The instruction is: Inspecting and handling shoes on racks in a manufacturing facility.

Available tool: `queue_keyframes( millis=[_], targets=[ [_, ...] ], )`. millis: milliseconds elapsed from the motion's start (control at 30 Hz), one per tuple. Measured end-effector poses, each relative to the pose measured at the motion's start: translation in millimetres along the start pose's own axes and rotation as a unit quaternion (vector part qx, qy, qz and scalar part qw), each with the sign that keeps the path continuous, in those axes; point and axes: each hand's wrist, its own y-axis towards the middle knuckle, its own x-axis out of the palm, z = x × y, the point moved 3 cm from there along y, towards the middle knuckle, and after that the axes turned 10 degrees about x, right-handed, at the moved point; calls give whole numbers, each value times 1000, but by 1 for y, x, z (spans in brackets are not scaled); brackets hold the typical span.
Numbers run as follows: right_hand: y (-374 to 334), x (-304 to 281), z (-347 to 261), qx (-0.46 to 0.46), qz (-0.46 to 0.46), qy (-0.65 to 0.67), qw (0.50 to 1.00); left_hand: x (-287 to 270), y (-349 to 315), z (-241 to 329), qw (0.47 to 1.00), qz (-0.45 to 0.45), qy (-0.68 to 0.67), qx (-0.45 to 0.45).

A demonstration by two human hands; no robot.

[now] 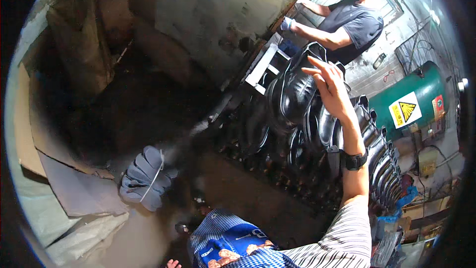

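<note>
My right hand (328, 85) is raised with its fingers stretched and apart, holding nothing. It is in front of a tall stack of glossy black pieces (292, 89) that look like shoe uppers; whether the fingers touch them I cannot tell. More such black pieces (384, 168) run in nested rows beside my right forearm, which wears a black watch (354, 161). Of my left hand (173, 264) only some fingertips show at the lower edge, so its grip is hidden. A blue apron with a checked pattern (233, 238) covers my front.
A bundle of grey sole-shaped pieces (146, 176) tied with white string lies at the left. Across the stack stands a co-worker in a dark shirt (357, 30), near a white frame (265, 67). At the right is a green tank (411, 97). Cardboard (79, 186) leans at the far left.
</note>
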Motion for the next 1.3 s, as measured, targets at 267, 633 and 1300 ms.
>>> queue_keyframes(
  millis=[267,633,1300],
  targets=[
    [27,29,1,-42,-68,-76,994,34,55,49,989,70,114,59],
    [30,3,7,-26,-92,-26,995,68,37,27,991,80,106,33],
    [35,25,15,-14,-180,66,981,84,45,26,987,82,134,41]
  ],
)
